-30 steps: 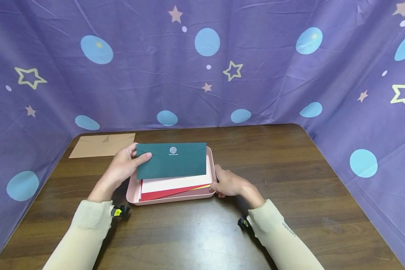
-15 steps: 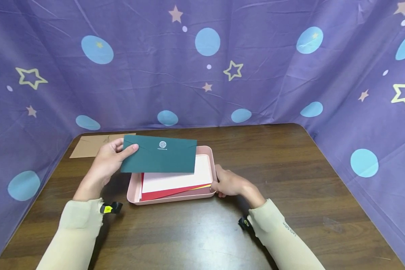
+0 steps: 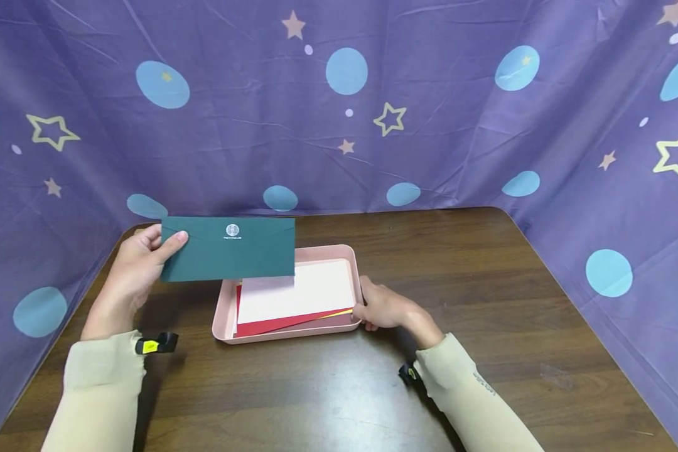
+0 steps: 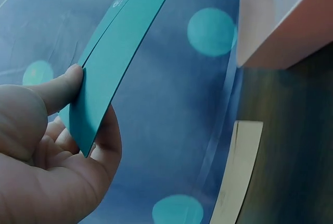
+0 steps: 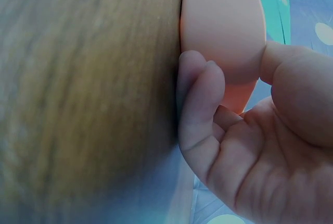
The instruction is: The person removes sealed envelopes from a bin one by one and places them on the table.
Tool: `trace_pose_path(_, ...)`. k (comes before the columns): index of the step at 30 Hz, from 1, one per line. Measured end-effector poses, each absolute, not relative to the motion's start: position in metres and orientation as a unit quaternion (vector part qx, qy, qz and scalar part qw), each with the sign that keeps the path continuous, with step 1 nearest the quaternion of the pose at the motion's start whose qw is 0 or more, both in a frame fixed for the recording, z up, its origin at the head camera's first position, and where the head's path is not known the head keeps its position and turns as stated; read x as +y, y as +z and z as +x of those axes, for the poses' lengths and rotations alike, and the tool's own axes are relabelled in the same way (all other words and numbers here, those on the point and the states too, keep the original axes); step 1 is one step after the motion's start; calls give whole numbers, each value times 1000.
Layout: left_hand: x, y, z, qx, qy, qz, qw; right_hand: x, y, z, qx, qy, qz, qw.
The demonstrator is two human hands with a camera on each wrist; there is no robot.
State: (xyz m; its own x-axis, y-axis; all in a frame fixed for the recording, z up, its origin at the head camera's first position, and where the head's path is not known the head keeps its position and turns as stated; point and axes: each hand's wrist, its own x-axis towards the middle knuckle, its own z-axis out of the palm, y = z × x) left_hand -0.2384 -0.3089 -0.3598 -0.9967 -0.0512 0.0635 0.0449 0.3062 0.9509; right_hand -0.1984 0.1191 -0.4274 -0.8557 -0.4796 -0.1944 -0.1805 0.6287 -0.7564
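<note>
Pinching a teal envelope in the left grip, apart from the bench, tan envelope and pink tray.

1 green envelope, 1 tray, 2 hands

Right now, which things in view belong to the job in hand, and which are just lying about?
Part of the job:
- green envelope, pinched in the left hand
- pink tray, gripped by the right hand
- white paper and red paper in the tray
- probably the brown envelope

Just there:
- wooden table
- patterned curtain
</note>
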Motion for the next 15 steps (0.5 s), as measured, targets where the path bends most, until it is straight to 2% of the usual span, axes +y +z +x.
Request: trace_pose_path(15, -361, -344, -222, -779, -622, 41, 65, 121, -430, -199, 873, -396, -208, 193)
